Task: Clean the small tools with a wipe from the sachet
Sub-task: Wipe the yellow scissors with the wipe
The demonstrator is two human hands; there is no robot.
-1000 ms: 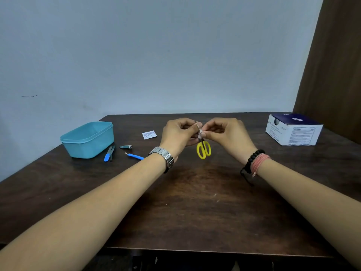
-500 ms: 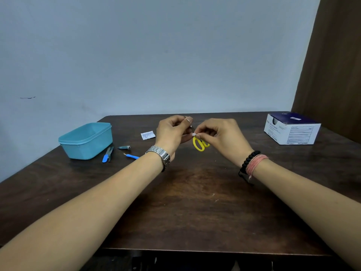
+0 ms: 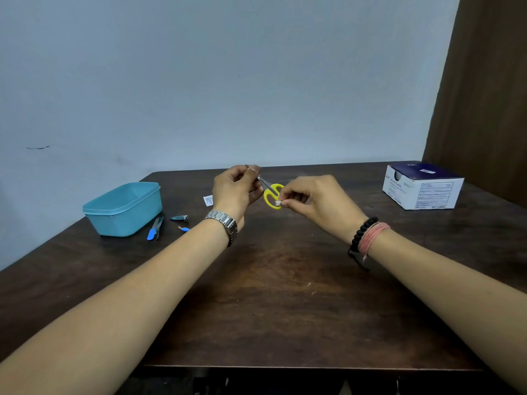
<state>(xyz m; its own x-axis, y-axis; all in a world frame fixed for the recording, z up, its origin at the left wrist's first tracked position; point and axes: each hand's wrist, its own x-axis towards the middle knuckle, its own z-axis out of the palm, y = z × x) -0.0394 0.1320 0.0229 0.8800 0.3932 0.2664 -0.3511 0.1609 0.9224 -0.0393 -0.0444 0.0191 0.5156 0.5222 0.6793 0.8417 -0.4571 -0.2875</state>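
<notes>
My left hand point(image 3: 235, 189) pinches the metal blades of small scissors with yellow handles point(image 3: 270, 192), held in the air above the table, handles pointing down to the right. My right hand point(image 3: 316, 202) pinches a small white wipe point(image 3: 277, 203) pressed against the lower yellow handle. A torn white sachet point(image 3: 208, 200) lies on the table just left of my left hand. A nail clipper point(image 3: 179, 218), a blue-handled tool point(image 3: 154, 228) and a small blue-tipped tool point(image 3: 184, 229) lie on the table at the left.
A turquoise plastic tub point(image 3: 124, 209) stands at the left of the dark wooden table point(image 3: 271, 295). A white and navy box point(image 3: 422, 186) sits at the back right. A brown curtain hangs at the right, a pale wall behind.
The scissors have tilted from hanging handles-down to slanting right. My right hand slid the wipe from the blades down to the yellow handle, and both hands moved slightly apart.
</notes>
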